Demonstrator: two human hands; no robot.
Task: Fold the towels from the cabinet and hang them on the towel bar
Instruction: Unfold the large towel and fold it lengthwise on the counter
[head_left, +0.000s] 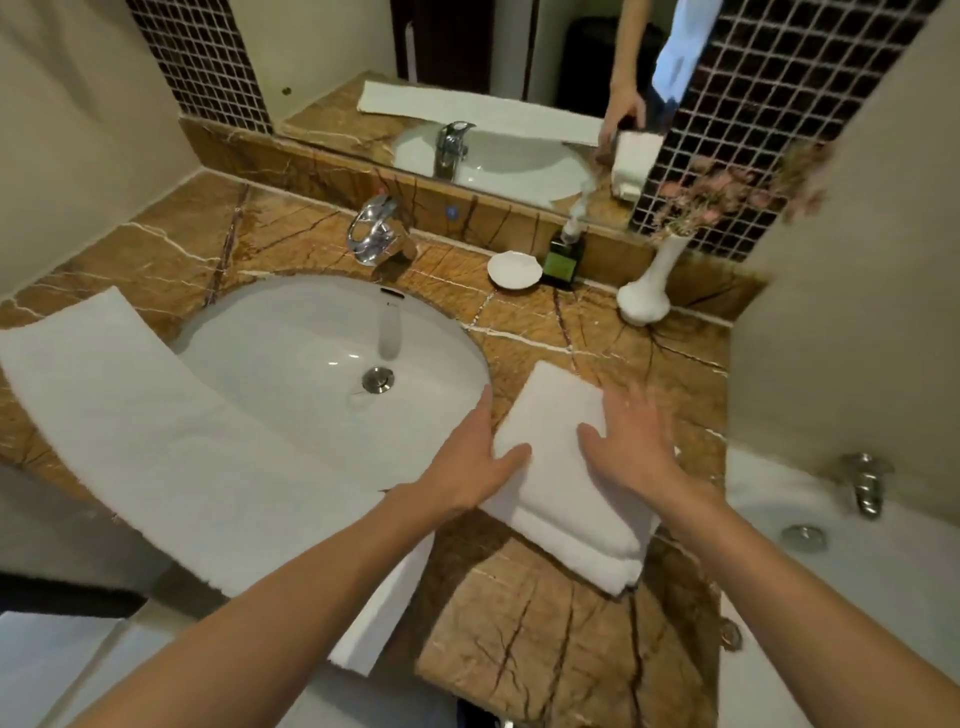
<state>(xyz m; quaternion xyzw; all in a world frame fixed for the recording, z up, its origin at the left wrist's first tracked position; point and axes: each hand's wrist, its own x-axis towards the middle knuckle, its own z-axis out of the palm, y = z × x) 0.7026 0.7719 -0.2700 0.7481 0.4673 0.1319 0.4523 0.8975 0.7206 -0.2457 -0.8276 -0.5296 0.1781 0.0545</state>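
My left hand (467, 467) lies along the left edge of the folded towel (558, 410). Its fingers are straight beside the edge and the thumb rests on top. It grips nothing. My right hand (631, 447) lies flat and open on the top of the same towel; its fingertips are blurred, so I cannot tell how much they spread.

The folded towel sits on the counter (545, 649), just to the right of the sink (311, 332). Its left edge is close to the sink rim. There is bare counter in front of it, and more behind it up to the white vase (647, 291), the green bottle (563, 260) and the small dish (514, 270).

A second towel (156, 441), long and unfolded, runs from the left part of the counter across the front rim of the sink. Its near end hangs over the front edge of the counter. My left forearm covers part of this end.

On the right, the counter ends at the bathtub (779, 551), which the frame cuts off. How many layers the folded towel has is hard to see at its near corner. The flowers in the vase are blurred.
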